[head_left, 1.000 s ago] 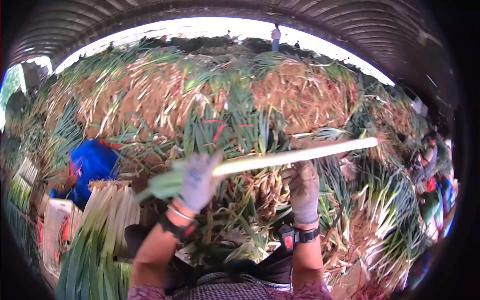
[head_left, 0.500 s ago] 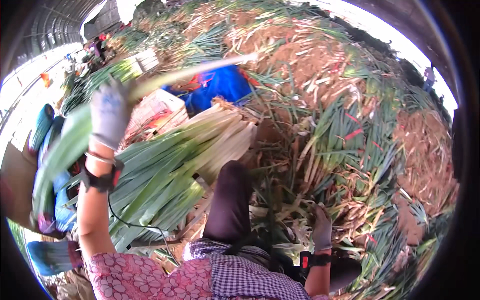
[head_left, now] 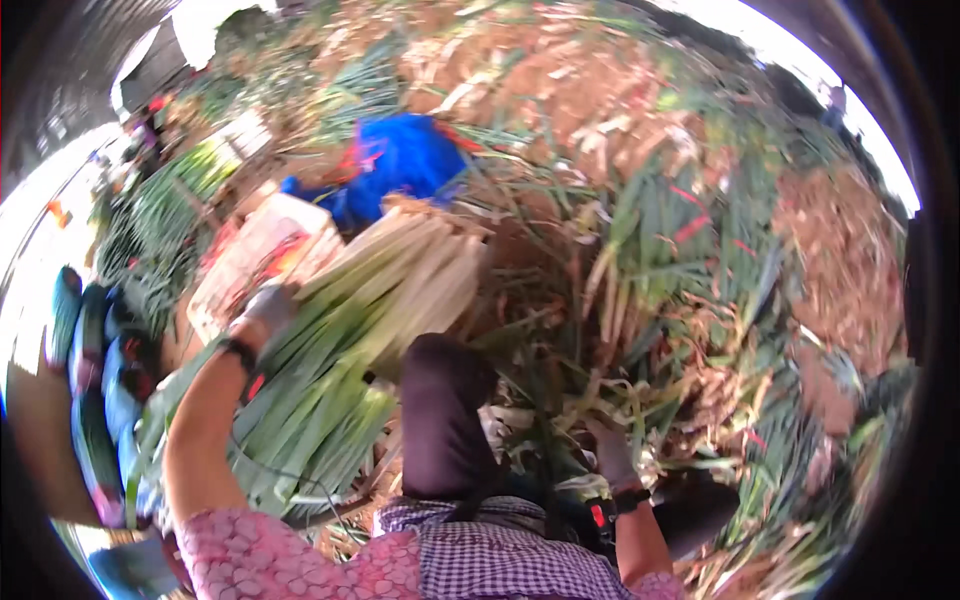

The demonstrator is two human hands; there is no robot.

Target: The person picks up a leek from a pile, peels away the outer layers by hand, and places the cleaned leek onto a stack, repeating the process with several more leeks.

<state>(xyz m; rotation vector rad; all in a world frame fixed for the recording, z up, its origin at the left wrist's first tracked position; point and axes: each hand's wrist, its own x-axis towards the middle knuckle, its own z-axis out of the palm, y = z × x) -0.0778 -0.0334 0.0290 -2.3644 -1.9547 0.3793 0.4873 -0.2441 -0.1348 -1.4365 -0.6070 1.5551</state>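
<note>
My left hand (head_left: 268, 309), in a pale glove, is at the left edge of a big heap of leeks (head_left: 345, 345). Its fingers look closed round a leek, whose leaves (head_left: 165, 410) trail out to the left below my forearm; blur hides much of the grip. The heap lies slanted, white ends toward the far right and green leaves toward me. Low on the right, my right hand (head_left: 612, 455), also gloved, is down among loose leek leaves (head_left: 635, 410) beside my knee. Its fingers are smeared and partly hidden.
Behind the heap stands a pale crate (head_left: 265, 250) with something red inside, next to a blue bag (head_left: 405, 165). Several bundles in blue and green wrapping (head_left: 90, 420) lie at the left. More leeks (head_left: 650, 250) and brown soil (head_left: 845, 265) cover the ground on the right.
My left hand has come down from above the crate to the heap's left edge, bringing the raised leek down. My right hand has shifted slightly left. The whole view has turned a little.
</note>
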